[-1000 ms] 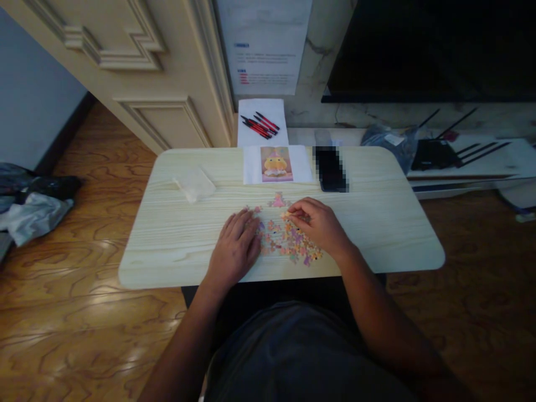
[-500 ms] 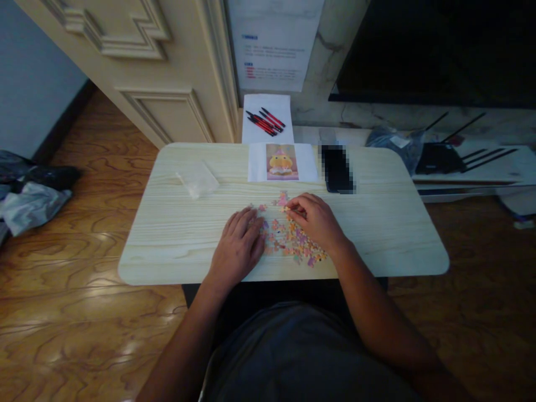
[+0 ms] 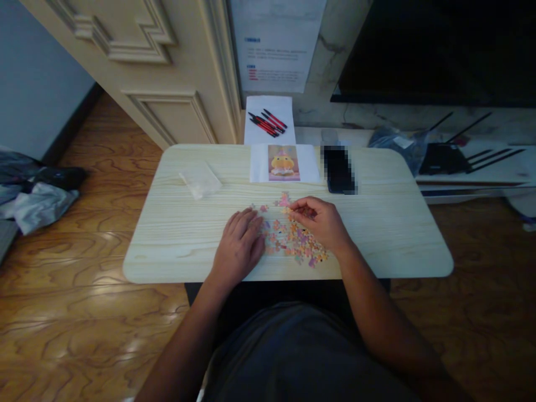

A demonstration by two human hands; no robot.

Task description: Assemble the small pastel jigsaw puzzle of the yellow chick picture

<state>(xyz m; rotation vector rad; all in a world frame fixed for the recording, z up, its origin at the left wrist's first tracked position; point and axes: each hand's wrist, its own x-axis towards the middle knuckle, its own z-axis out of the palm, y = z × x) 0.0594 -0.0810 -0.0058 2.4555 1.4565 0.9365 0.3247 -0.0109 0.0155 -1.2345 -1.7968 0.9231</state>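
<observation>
Several small pastel puzzle pieces (image 3: 288, 237) lie scattered on a light wooden table (image 3: 176, 234). My left hand (image 3: 240, 245) rests flat on the table at the left edge of the scatter, fingers apart, holding nothing. My right hand (image 3: 320, 223) hovers over the right side of the pieces, its fingertips pinched on a puzzle piece near the top of the scatter. A small joined cluster of pink pieces (image 3: 284, 199) sits just beyond the fingers. A reference picture (image 3: 283, 162) of a yellow figure lies at the table's far edge.
A clear plastic bag (image 3: 200, 180) lies at the far left of the table, a dark phone (image 3: 338, 170) at the far right. Red and black pens (image 3: 268, 121) rest on paper behind the table. A door stands at left, bags lie on the floor.
My right hand has lifted slightly and shifted a little right with its fingertips pinched together. The left hand has stayed flat. The view has drifted a little.
</observation>
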